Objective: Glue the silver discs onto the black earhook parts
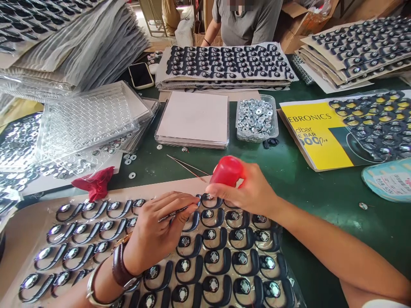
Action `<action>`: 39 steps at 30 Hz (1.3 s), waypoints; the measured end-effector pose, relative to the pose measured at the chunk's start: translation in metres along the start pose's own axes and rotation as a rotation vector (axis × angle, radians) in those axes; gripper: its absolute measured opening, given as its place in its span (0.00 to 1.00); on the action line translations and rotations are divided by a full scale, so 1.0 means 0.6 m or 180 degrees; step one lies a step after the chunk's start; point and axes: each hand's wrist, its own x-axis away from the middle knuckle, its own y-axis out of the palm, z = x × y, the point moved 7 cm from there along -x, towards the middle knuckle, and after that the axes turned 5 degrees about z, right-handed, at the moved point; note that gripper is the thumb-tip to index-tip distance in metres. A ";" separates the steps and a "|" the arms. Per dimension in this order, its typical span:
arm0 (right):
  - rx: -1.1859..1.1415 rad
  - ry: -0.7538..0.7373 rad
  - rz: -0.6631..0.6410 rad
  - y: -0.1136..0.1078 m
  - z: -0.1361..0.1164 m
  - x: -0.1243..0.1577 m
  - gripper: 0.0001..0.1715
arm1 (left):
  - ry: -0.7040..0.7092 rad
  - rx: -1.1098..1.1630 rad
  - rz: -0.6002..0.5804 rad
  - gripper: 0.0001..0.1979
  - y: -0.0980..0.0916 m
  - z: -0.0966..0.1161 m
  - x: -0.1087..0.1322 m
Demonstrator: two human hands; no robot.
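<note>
The right hand (253, 186) wraps a red bottle (227, 171) over the upper rows of black hooked pieces (227, 287); likely light, squeezable, best held round its belly. Nearby, the left hand (159, 231) pinches a slim tool (176, 211), perhaps tweezers, partly hidden.

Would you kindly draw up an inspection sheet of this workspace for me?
Surface: dark green table, lightly marked.
Job's things: red squeeze bottle; slim dark tool, probably tweezers; black ear-hook pieces in rows.
Clutter: loose washers near a crumpled red cloth; phone; thin pointed tool beyond the hands; clear plastic tub heaped with washers.
Hands: left hand pinches the slim dark tool; right hand grips the bottle, tilted over the pieces.
Cables: nothing seen; fine wires too small to tell.
Surroundings: person in grey shirt across the table.
</note>
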 end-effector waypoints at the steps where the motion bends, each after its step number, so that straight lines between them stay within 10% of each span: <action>1: -0.0213 0.0192 -0.0190 -0.004 -0.003 -0.001 0.18 | 0.0031 0.0008 -0.0009 0.08 0.002 0.002 0.000; 5: -0.1056 0.0610 -0.0658 -0.005 -0.001 0.009 0.19 | 0.0211 -0.0045 -0.0026 0.10 0.005 0.011 0.006; 14: -0.0442 -0.0165 0.0496 0.013 0.031 0.056 0.14 | 0.1353 -0.0706 -0.0393 0.15 0.011 0.065 0.091; 39: -0.0035 -0.0644 0.0520 0.023 0.016 0.058 0.13 | 0.1510 -0.0933 -0.0414 0.16 0.038 0.087 0.115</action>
